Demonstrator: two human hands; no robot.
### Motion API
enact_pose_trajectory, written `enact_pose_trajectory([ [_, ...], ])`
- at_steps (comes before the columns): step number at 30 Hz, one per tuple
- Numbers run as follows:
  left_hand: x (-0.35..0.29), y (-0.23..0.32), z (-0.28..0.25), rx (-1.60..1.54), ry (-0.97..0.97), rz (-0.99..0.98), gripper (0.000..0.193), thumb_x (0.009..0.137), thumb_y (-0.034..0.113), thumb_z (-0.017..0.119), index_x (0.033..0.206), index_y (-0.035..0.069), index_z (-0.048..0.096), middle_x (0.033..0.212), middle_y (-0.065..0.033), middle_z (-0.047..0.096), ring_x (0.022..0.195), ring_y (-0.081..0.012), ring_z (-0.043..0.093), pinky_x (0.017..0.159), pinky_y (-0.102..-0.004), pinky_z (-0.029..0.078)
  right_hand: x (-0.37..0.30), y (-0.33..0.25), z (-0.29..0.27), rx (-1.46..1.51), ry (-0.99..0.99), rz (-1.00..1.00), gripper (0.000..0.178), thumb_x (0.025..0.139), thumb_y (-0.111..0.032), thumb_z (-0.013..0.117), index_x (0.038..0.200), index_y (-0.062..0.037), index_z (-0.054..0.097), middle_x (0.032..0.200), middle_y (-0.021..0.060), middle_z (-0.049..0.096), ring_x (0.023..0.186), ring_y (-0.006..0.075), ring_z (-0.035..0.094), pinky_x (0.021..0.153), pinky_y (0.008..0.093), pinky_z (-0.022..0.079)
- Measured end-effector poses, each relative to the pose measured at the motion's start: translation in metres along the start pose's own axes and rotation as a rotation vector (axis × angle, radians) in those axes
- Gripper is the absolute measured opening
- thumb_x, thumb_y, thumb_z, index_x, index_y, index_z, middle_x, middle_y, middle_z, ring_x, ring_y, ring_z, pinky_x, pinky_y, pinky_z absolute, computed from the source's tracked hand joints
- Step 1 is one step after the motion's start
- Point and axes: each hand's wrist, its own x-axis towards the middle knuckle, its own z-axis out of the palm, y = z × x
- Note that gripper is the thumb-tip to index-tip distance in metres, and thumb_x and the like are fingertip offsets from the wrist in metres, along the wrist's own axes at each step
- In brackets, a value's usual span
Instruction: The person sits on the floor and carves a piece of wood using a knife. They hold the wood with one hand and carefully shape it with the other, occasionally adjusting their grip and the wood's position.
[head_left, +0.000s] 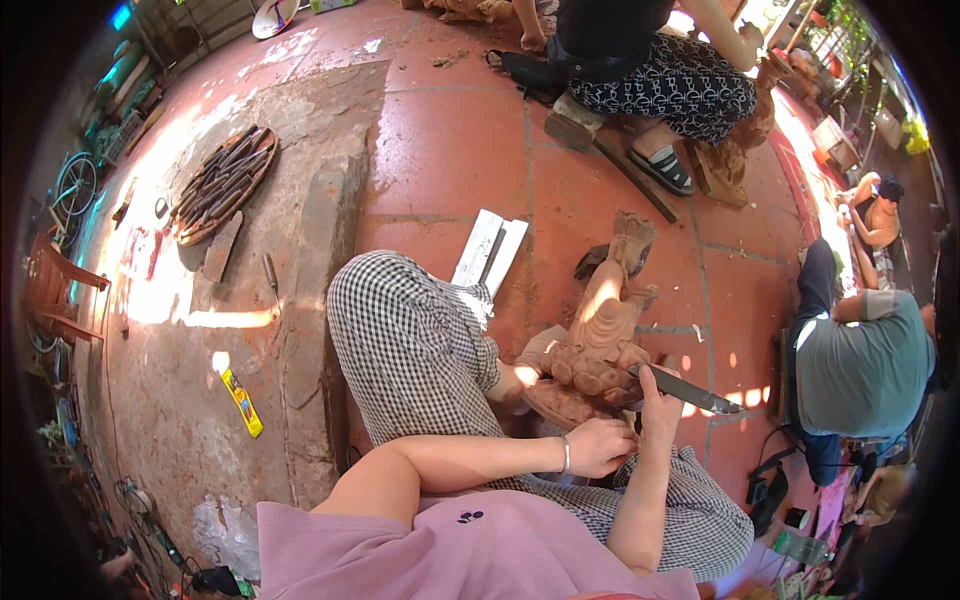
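Observation:
Between my knees a carved wooden figure (605, 320) leans on its rounded, petal-like base. My right hand (658, 402) is closed at the right of that base, on a long dark knife-like blade (700, 393) whose pointed tip reaches out to the right. Close beside it, my left hand (598, 447) has its fingers curled together near the lower edge of the carving. What those fingers hold, if anything, is hidden. A bare foot (525, 375) rests against the left side of the base.
On the raised slab to my left lie a round basket of carving tools (225, 185), a single tool (270, 272) and a yellow packet (241, 402). White strips (490, 250) lie beyond my knee. One person (640, 90) sits ahead, another (862, 365) at right.

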Motion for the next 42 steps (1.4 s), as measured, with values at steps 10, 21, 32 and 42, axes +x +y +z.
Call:
enact_pose_trajectory([
  [10,-0.001,-0.002,0.004,0.017,0.019,0.022,0.021,0.073,0.011,0.065,0.093,0.004,0.066,0.097,-0.0076,0.063,0.088,-0.0275,0.059,0.077,-0.0389,0.051,0.002,0.01,0.006,-0.075,0.058,-0.089,0.031,0.083,-0.023,0.076,0.097,0.0021,0.063,0.091,0.0094,0.063,0.086,0.019,0.06,0.079,0.0323,0.048],
  [21,-0.002,-0.003,0.005,0.009,0.05,0.035,0.026,0.074,0.012,0.065,0.098,0.006,0.067,0.106,-0.0067,0.065,0.091,-0.0266,0.06,0.08,-0.0385,0.051,0.008,0.015,-0.011,0.034,0.003,-0.038,0.022,0.083,-0.023,0.075,0.089,-0.0022,0.069,0.089,0.0092,0.064,0.082,0.0174,0.058,0.075,0.0302,0.047],
  [32,0.0,0.0,0.0,0.024,0.036,0.045,0.025,0.074,0.012,0.065,0.098,0.005,0.067,0.1,-0.0076,0.064,0.092,-0.027,0.059,0.08,-0.0386,0.051,0.009,0.022,-0.011,-0.055,-0.005,-0.123,0.021,0.087,-0.015,0.071,0.098,0.0025,0.064,0.09,0.0055,0.064,0.084,0.0131,0.058,0.077,0.0273,0.048],
  [42,0.0,0.002,-0.003,0.057,-0.029,0.002,0.024,0.074,0.012,0.064,0.097,0.005,0.068,0.101,-0.0072,0.065,0.092,-0.0266,0.061,0.08,-0.038,0.051,0.0,0.003,0.002,-0.162,0.066,-0.197,0.022,0.086,-0.014,0.071,0.099,0.002,0.066,0.091,0.0073,0.066,0.086,0.0161,0.061,0.079,0.0305,0.048],
])
